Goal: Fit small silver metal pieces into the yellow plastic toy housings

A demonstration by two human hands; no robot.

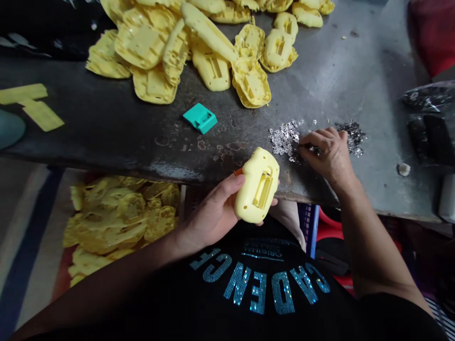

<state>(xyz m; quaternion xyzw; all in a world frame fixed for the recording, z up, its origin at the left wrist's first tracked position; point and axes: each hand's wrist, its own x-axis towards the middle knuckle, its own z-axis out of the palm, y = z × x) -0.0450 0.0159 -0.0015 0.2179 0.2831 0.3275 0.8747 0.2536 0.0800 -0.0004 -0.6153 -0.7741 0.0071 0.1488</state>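
My left hand (218, 201) is closed around a yellow plastic housing (254, 189), held tilted just off the table's front edge. The open battery compartment of the housing faces up toward me. A small orange bit (238, 172) shows by my left thumb; what it belongs to is hidden. Over at the table, my right hand (329, 154) reaches down with its fingertips pinched together, between a pile of small shiny metal pieces (284, 138) and a darker pile of metal pieces (355, 137). Whatever lies between those fingertips is too small to make out.
Many yellow housing shells (152, 47) are heaped at the back of the dark table (124, 128). A teal plastic part (201, 117) lies mid-table, flat yellow pieces (40, 111) at the left. Below the edge, more yellow shells (121, 213) are piled. Plastic bags (430, 99) lie far right.
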